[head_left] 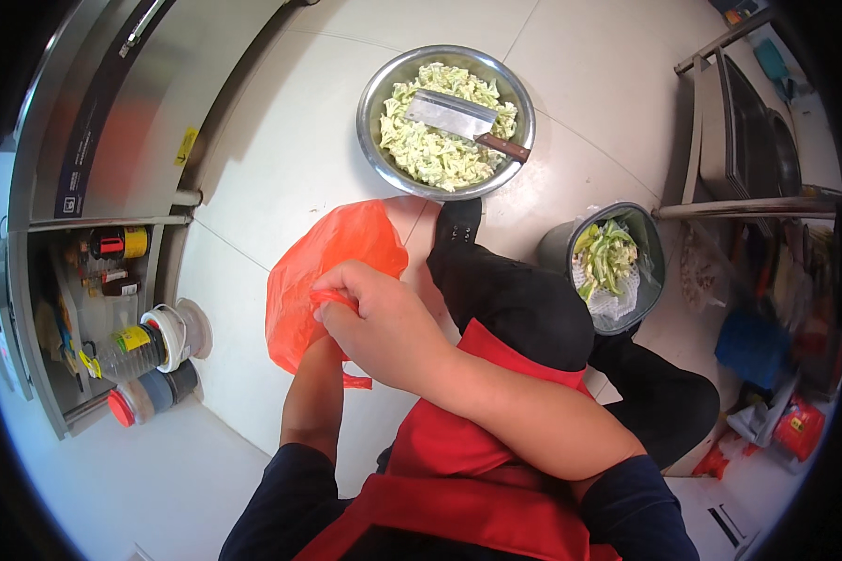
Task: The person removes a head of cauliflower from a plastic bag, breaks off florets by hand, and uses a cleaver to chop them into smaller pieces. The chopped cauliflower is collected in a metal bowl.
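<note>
A thin red plastic bag hangs between my arms in the middle. My right hand grips its gathered top, fingers curled round the plastic. My left hand goes behind or into the bag under my right hand, so its fingers are hidden; my left forearm shows below. Beyond the bag, a wide steel basin holds chopped pale green leafy vegetable, with a cleaver lying flat on top, its wooden handle over the rim.
A grey bin with vegetable trimmings stands beside my right knee on the tiled floor. At left, a steel cabinet has bottles and jugs below. At right are a metal rack with pans and assorted bags.
</note>
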Demonstrator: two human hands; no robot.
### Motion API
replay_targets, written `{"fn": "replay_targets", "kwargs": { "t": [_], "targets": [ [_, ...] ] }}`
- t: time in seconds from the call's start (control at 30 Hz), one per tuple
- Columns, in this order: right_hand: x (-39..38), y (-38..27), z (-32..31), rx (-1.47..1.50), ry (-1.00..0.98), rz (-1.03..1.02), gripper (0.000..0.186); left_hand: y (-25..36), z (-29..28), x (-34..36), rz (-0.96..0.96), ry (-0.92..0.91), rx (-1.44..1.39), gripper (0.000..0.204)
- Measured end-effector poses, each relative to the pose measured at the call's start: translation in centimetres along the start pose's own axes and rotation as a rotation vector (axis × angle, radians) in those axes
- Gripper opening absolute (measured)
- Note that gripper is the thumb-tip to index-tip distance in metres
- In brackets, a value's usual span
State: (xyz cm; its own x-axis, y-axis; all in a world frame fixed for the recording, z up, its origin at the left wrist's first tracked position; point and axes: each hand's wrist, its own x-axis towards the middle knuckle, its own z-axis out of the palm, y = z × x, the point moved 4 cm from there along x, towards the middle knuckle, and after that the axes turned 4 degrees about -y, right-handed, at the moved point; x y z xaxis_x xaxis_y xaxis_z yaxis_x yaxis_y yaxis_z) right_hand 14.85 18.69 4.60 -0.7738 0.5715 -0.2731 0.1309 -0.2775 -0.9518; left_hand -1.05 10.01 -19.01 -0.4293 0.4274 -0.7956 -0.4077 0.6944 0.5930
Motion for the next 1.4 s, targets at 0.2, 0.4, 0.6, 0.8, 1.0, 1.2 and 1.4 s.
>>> {"fn": "replay_targets", "kwargs": {
  "t": [0.2, 0.4, 0.6, 0.8, 1.0, 1.2, 1.4],
  "targets": [
    [0.1, 1.0, 0.2, -0.012, -0.024, -0.018, 0.022, -0.7, -0.2, 0.5, -0.077, -0.033, -0.146, 0.043],
    [0.7, 0.9, -0.5, -0.127, -0.024, -0.05, 0.039, 0.0, -1.7, 0.5, -0.124, -0.088, -0.236, 0.044],
    [1.6, 0.5, -1.3, -0.344, 0.1, -0.013, 0.042, -1.7, -4.5, -5.8, -0.109, -0.086, -0.246, 0.046],
    [4.1, 2.7, -3.1, -0.677, 0.289, -0.284, 0.022, -1.6, -8.3, -21.2, 0.062, -0.128, -0.083, 0.064],
    [3.5, 3.6, -2.4, -0.722, 0.367, -0.321, 0.02, -2.8, -14.4, -32.7, 0.236, -0.206, -0.244, 0.077],
    [-1.3, 1.5, 2.3, -0.992, 0.176, -0.543, 0.078, 0.6, -13.1, -37.1, 0.671, -0.094, -0.328, 0.082],
    [-12.6, -9.1, -7.3, 0.901, -0.495, -0.14, 0.068, 11.6, -3.0, -37.5, 1.32, -0.074, 0.287, 0.089]
  ]
}}
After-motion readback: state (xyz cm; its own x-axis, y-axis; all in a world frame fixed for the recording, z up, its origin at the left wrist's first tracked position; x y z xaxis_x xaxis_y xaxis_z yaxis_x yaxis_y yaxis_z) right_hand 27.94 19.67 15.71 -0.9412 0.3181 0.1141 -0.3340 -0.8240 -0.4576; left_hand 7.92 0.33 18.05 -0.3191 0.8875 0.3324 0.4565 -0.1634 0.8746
